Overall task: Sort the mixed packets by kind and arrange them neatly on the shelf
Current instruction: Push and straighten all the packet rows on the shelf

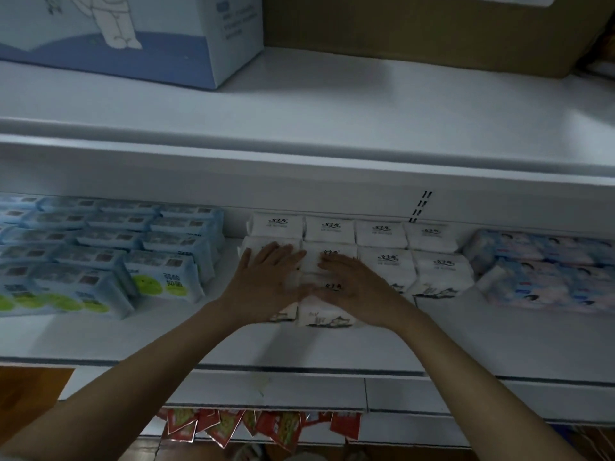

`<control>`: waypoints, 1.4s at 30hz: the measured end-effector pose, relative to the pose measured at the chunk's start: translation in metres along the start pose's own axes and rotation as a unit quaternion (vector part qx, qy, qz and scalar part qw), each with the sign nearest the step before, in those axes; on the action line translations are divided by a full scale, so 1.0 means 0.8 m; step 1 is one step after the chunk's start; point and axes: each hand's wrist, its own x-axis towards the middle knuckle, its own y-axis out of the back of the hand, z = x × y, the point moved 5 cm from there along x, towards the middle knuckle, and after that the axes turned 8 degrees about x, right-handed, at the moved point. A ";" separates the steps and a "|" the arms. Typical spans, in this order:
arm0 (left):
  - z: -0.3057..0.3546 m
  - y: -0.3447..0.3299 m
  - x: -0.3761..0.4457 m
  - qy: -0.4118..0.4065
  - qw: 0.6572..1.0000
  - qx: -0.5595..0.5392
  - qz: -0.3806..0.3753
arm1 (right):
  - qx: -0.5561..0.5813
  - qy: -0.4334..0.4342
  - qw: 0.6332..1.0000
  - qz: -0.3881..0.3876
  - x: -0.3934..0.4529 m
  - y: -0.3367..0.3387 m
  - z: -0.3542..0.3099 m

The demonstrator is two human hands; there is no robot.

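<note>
Pressing down with fingers straight and spread, our left hand (pixel 266 277) and right hand (pixel 352 282) lie flat on the front white soft tissue packets (pixel 324 311) at the middle of the white metal shelf (pixel 499 341); nothing is gripped. Each packet's long axis runs front to back, printed end toward us; both forearms reach forward, converging.

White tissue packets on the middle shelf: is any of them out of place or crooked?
Mostly neat. The front white tissue packet under the left hand and right hand sticks out ahead of its row, slightly askew. Other groups look sorted.
</note>
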 end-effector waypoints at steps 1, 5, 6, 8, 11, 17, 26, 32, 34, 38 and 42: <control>0.001 0.008 0.006 0.006 1.000 -0.019 0.015 | 0.050 -0.020 0.998 0.016 -0.002 0.007 -0.002; 0.020 0.038 0.021 0.009 0.994 -0.075 0.074 | 0.111 -0.037 0.986 0.119 -0.018 0.034 -0.012; 0.028 0.044 0.023 0.008 0.992 -0.085 0.088 | 0.116 -0.039 0.982 0.142 -0.023 0.040 -0.012; 0.050 0.053 0.028 0.007 0.989 -0.104 0.103 | 0.121 -0.046 0.976 0.177 -0.032 0.055 -0.007; 0.097 0.061 0.040 0.000 0.990 -0.097 0.102 | 0.128 -0.063 0.965 0.220 -0.050 0.082 0.010; 0.222 0.066 0.045 0.005 0.990 -0.110 0.093 | 0.101 -0.108 0.957 0.250 -0.136 0.146 0.062; 0.416 0.005 0.019 0.017 0.989 -0.147 -0.026 | 0.071 -0.143 0.960 0.231 -0.326 0.207 0.175; 0.464 -0.030 0.032 0.085 0.952 -0.287 -0.069 | 0.061 -0.163 0.969 0.175 -0.370 0.230 0.244; 0.473 -0.033 0.044 0.116 0.927 -0.351 -0.068 | 0.026 -0.156 0.975 0.159 -0.360 0.242 0.255; 0.485 -0.041 0.086 0.128 0.892 -0.432 -0.043 | -0.041 -0.114 0.980 0.156 -0.320 0.266 0.272; 0.505 -0.040 0.143 0.045 0.897 -0.439 0.007 | -0.100 -0.077 0.980 0.151 -0.280 0.292 0.293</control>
